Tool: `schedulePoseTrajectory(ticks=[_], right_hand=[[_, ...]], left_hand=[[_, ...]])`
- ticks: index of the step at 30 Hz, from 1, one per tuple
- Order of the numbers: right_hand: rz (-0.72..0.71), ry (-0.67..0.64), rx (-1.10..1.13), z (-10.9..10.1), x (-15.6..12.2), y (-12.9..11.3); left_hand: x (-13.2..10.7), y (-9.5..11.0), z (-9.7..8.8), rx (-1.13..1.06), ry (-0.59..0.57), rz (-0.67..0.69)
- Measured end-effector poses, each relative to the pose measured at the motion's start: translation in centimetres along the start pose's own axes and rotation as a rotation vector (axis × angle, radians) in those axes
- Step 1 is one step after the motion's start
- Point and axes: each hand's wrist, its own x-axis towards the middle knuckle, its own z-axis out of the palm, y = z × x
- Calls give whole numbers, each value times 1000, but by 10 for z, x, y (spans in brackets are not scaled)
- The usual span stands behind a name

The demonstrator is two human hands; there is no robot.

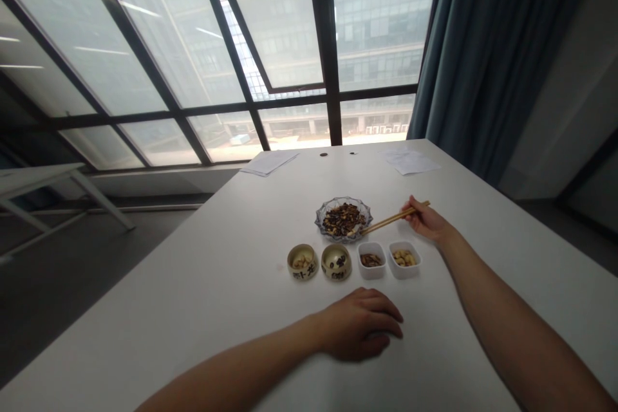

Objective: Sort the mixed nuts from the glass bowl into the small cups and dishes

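Observation:
My right hand (425, 220) is closed round a pair of wooden chopsticks (389, 222), whose tips reach into a glass dish (344, 219) of mixed dark seeds and nuts. In front of the dish stands a row of small bowls: two round tan ones (302, 262) (336, 262) with black lettering and two white square ones (371, 260) (404, 259), each holding a few nuts or seeds. My left hand (362, 329) rests palm down on the white table (217, 296), fingers loosely curled, just in front of the bowls and holding nothing.
Sheets of paper (269, 161) (408, 161) lie at the table's far edge, with two small dark spots between them. Large windows stand behind, a blue-grey curtain (483, 58) hangs at the right, and another white table (43, 183) is at the far left.

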Motion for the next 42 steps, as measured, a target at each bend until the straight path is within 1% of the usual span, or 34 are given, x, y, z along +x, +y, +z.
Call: schedulePoseTrajectory(ticks=[3,6,12,15,18,22,25,29,35,42], right_hand=[[71,-37,18,-4,-3,-2],[108,-61,28,-6,-4,-2],[96,-43,57,-7,-3,1],[48,-2,84,-5,0,1],[-36,57,114,0,5,0],[-149,129,114,12,12,5],[-199,162,67,22,14,12],[-253,188,-23,29,16,17],[-353,205,-144,34,16,19],[-407,214,-228,41,12,17]], left_hand=[[0,1,-1,0,-4,3],[0,1,-2,-1,-15,-2],[0,2,-2,-8,-8,-12],[-1,2,-2,-1,-20,-20],[-1,2,-2,1,-22,-22],[-1,1,-1,0,-18,-16],[-1,1,-1,0,-18,-20],[0,2,-3,-2,-34,-30],[0,3,-4,-7,-43,-27],[0,3,-4,-5,-26,-11]])
